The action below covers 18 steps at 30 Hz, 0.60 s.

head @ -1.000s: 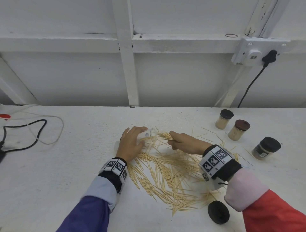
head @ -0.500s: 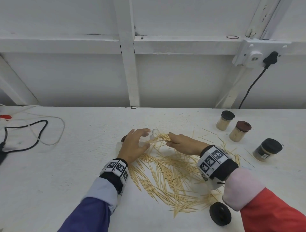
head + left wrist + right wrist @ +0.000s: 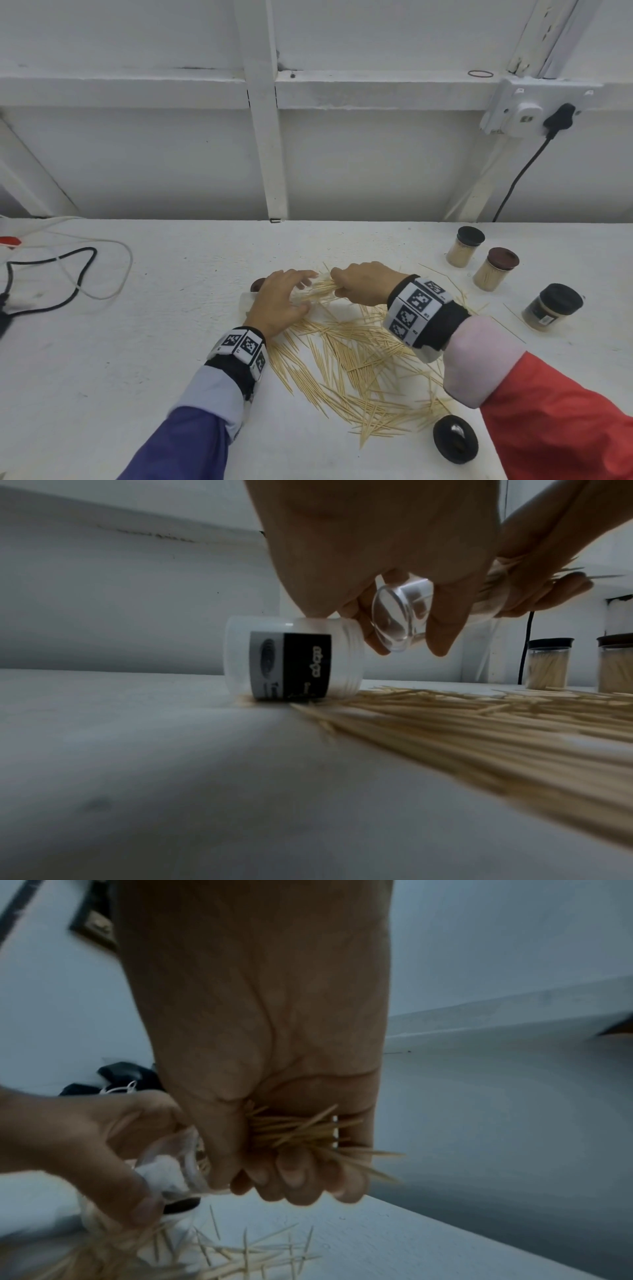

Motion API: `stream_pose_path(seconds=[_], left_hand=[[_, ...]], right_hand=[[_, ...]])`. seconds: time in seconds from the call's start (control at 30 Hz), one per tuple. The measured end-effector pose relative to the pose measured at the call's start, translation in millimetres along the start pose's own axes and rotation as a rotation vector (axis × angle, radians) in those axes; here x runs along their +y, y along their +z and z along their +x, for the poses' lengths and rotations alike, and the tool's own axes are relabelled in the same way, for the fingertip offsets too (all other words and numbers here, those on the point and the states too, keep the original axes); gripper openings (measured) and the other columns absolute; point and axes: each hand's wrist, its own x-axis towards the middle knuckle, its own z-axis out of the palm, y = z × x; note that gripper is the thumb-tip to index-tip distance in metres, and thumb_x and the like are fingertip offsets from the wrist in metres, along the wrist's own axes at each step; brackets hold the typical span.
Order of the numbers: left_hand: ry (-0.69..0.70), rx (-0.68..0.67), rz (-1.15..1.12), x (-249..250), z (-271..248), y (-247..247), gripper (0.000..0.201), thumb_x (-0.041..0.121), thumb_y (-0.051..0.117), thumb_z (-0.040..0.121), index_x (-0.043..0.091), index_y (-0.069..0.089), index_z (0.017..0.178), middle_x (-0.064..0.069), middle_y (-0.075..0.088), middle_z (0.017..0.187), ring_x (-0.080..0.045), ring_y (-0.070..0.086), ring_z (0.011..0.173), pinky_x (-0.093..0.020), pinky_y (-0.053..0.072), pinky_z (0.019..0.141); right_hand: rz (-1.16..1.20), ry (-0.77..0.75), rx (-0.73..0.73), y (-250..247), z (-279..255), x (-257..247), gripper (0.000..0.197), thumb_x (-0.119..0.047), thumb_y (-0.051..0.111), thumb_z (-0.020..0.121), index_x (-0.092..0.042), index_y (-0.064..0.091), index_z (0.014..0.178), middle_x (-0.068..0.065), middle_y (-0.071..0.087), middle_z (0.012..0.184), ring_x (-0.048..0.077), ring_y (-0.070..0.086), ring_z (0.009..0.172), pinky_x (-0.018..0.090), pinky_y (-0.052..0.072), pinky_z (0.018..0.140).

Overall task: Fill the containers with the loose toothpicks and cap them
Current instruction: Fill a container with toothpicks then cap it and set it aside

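Note:
My left hand (image 3: 284, 301) grips a small clear jar (image 3: 404, 612), tilted on its side a little above the table, its mouth turned toward my right hand. My right hand (image 3: 363, 282) clutches a bundle of toothpicks (image 3: 301, 1131) and holds their ends at the jar's mouth. A heap of loose toothpicks (image 3: 356, 359) lies spread on the white table (image 3: 137, 359) below both hands. A second, labelled clear container (image 3: 291, 661) lies on its side just behind my left hand, uncapped. A black lid (image 3: 455, 438) lies near my right sleeve.
Three capped jars of toothpicks stand at the right: a black-lidded one (image 3: 466, 246), a brown-lidded one (image 3: 495, 269) and a wide black-lidded one (image 3: 551, 306). Black and white cables (image 3: 68, 270) lie at the far left. A brown lid (image 3: 257, 284) peeks out behind my left hand.
My right hand has pushed its toothpick bundle leftward, closer against the jar's mouth. My left hand has closed tighter round the jar and the two hands now meet.

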Motion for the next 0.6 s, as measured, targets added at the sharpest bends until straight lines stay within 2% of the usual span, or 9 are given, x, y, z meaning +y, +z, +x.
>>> stream_pose_path(seconds=[0.1,0.23,0.37,0.47,0.6], left_hand=[[-0.01,0.012,-0.026,0,0,-1,0.053,0.028,0.066,0.072,0.027,0.059,0.124,0.02,0.059,0.101,0.002,0.052,0.094,-0.025,0.034,0.095],[-0.03,0.042,-0.07,-1,0,-2,0.051,0.026,0.069,0.072,0.028,0.06,0.122,0.024,0.059,0.099,0.006,0.053,0.095,-0.017,0.033,0.091],[-0.036,0.05,-0.066,0,0,-1,0.051,0.016,0.077,0.075,0.026,0.06,0.122,0.024,0.058,0.097,0.005,0.054,0.094,-0.026,0.037,0.092],[-0.047,0.052,-0.061,2,1,-2,0.051,0.017,0.079,0.075,0.026,0.06,0.122,0.022,0.06,0.097,0.001,0.056,0.095,-0.031,0.04,0.093],[-0.053,0.045,-0.041,3,0,-2,0.051,0.02,0.079,0.076,0.025,0.06,0.123,0.016,0.063,0.1,-0.005,0.058,0.095,-0.035,0.041,0.096]], right_hand=[[0.141,0.004,-0.023,-7,4,3,0.024,-0.025,0.047,0.101,-0.007,0.048,0.116,0.007,0.054,0.095,0.021,0.049,0.08,0.03,0.038,0.068],[0.458,0.016,-0.058,-12,7,18,0.021,-0.016,0.062,0.092,-0.008,0.053,0.11,0.003,0.058,0.075,0.014,0.05,0.055,0.022,0.039,0.05],[0.663,0.008,-0.004,-11,8,29,0.025,-0.008,0.067,0.089,-0.007,0.056,0.111,0.003,0.062,0.07,0.009,0.051,0.047,0.018,0.039,0.044],[0.736,0.004,0.072,-6,9,30,0.023,-0.004,0.07,0.085,-0.005,0.06,0.106,0.002,0.063,0.065,0.004,0.051,0.041,0.016,0.038,0.041],[0.811,0.011,0.207,-2,11,26,0.019,0.0,0.073,0.081,-0.003,0.065,0.098,0.005,0.067,0.069,0.007,0.057,0.046,0.016,0.04,0.042]])
